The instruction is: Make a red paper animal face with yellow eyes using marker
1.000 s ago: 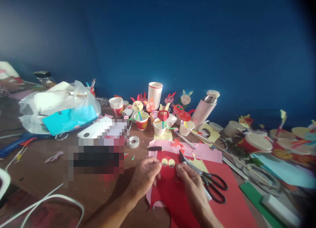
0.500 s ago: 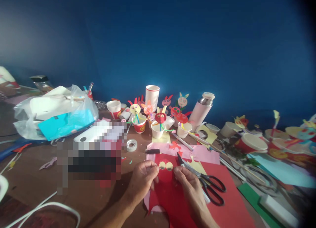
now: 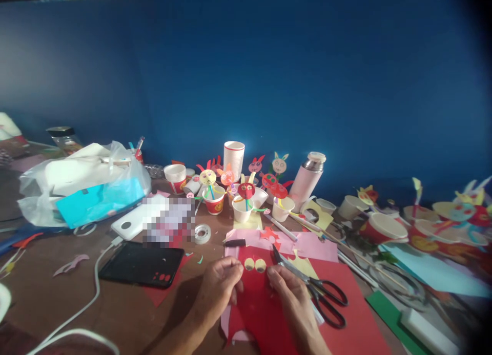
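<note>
My left hand [image 3: 219,288] and my right hand [image 3: 292,293] face each other over red paper. Between them is a red paper piece [image 3: 254,283] with two round yellow paper eyes [image 3: 260,265] near its top. Thumb and fingers of each hand pinch its sides. Its lower outline blends into the red sheet [image 3: 357,314] underneath, so the full shape is hard to make out. Beside my right hand lie black-handled scissors [image 3: 326,293], blades pointing up and left. A dark marker [image 3: 234,243] rests on pink paper [image 3: 307,247] beyond my hands.
At the back stand paper cups with paper faces [image 3: 243,209], a cup stack [image 3: 233,160] and a pink thermos [image 3: 307,178]. Left are a tape roll [image 3: 202,234], a black phone [image 3: 141,264], a white power bank [image 3: 140,216] and a plastic bag [image 3: 82,186]. More decorated cups [image 3: 384,227] stand right.
The view has tilted up slightly, so the table things appear a little lower and further left. Both hands keep the same pinch on the red paper piece.
</note>
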`<action>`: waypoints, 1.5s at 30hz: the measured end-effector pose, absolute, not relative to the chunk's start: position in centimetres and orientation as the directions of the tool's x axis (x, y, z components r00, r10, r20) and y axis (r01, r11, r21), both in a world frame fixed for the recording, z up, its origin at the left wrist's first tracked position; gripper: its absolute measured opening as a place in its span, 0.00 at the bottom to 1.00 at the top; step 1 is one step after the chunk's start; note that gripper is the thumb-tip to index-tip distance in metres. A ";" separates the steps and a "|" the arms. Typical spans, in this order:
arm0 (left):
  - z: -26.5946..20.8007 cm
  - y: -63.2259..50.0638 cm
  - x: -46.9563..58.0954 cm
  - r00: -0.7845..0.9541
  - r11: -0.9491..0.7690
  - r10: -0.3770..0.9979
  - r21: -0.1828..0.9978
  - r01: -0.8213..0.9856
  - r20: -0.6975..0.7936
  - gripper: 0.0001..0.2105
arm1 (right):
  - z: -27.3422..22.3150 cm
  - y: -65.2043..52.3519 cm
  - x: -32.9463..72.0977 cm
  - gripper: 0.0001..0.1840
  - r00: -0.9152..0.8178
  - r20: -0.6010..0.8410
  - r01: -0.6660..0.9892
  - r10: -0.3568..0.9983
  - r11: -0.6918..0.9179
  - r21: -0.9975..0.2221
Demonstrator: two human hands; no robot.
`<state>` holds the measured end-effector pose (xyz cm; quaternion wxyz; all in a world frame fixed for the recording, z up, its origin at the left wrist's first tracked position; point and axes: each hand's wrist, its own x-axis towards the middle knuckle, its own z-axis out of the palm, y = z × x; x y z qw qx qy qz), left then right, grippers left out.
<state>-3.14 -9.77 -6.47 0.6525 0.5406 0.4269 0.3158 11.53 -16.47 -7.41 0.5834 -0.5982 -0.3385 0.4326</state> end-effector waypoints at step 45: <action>-11.8 -12.4 -3.9 0.628 -0.845 0.519 0.462 0.271 0.580 0.21 | -7.7 -16.0 12.6 0.12 0.353 0.209 0.770 0.912 -0.156 -0.619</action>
